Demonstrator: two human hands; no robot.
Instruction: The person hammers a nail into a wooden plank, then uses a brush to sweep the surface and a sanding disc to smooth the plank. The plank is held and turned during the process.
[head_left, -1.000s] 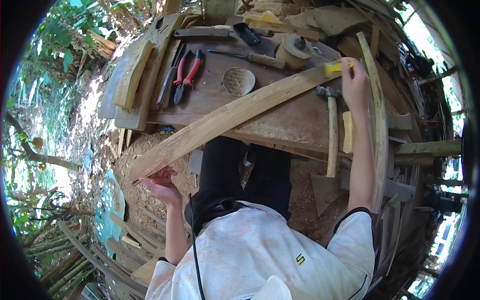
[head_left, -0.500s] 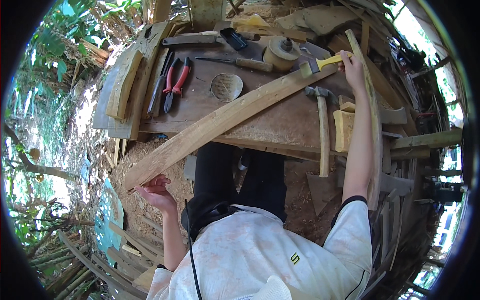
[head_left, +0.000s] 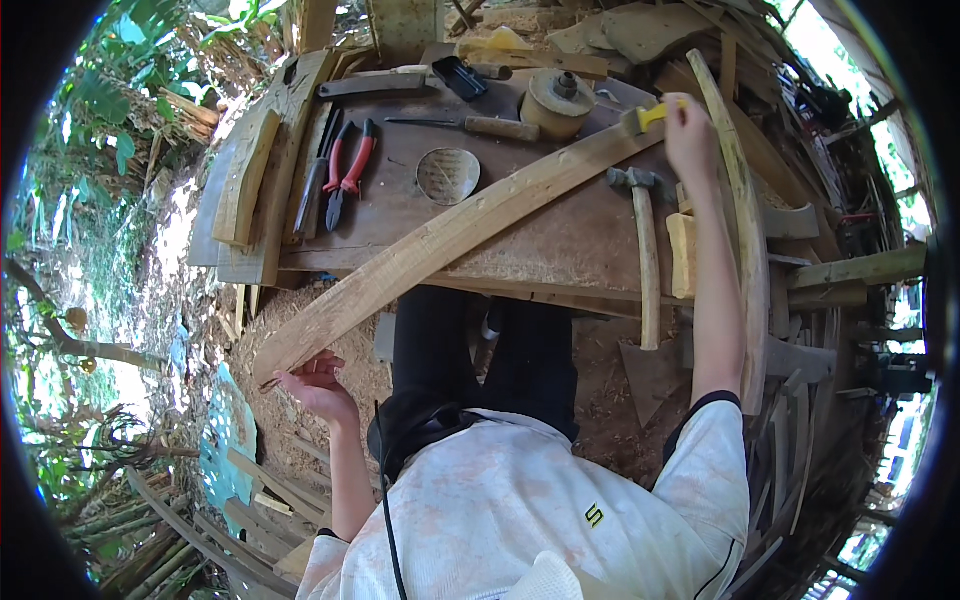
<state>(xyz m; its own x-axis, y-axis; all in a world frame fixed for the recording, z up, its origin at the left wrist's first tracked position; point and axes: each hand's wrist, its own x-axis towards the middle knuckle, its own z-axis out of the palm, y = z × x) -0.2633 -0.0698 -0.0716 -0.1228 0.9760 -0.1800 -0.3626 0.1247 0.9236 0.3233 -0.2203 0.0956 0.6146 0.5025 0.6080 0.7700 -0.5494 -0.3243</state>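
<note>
A long, slightly curved wooden plank lies aslant across the table, its near left end jutting out past the front edge. Around the edge of that end curl the fingers of my left hand. My right hand, at the far right end, is closed on the yellow handle of a paintbrush. The bristles touch or hover just over the plank's far end; I cannot tell which. Close to this forearm lies a hammer, its handle overhanging the table edge.
On the brown table are red-handled pliers, a round shallow disc, a file, a lidded round pot and a black tray. Wooden offcuts border the left side. A tall curved board stands right of my arm.
My right hand has drawn the paintbrush slightly up and right, toward the plank's far end. The left hand keeps its hold on the near end.
</note>
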